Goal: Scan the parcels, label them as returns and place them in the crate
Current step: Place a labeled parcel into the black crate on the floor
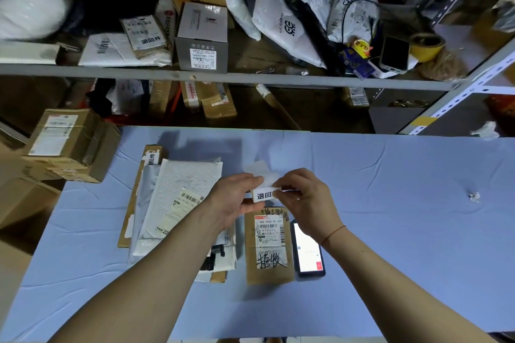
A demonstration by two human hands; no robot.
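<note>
Starting at the left edge, a stack of cardboard boxes [71, 145] with a white shipping label sits at the corner of the blue-covered table [390, 203]. Next to it lies a pile of flat parcels [178, 203]: a long brown carton whose white sticker reads "退回件", grey and white padded mailers on top, one with a barcode label whose digits are too small to read fully. The left hand [234, 203] reaches over this pile, forearm crossing its lower part, and pinches the left end of a white return sticker [264, 194] printed "退回", the rest of the text being covered. The right hand [303, 198], with a red thread round its wrist, pinches the sticker's right end and a pale backing sheet [263, 174] that stands up behind it; both hands are raised above the table. Directly beneath them lies a brown parcel [269, 245] bearing a label with "642 H468-00 033", a barcode, and large black handwriting below. Just beside its right edge lies a phone [308, 249] with its screen lit. Farther right a small crumpled scrap [474, 196] rests on the cloth. On the shelf [223, 76] behind stand a grey box [202, 36], another packet marked "退回件", white courier bags and a yellow tape roll [427, 46].
</note>
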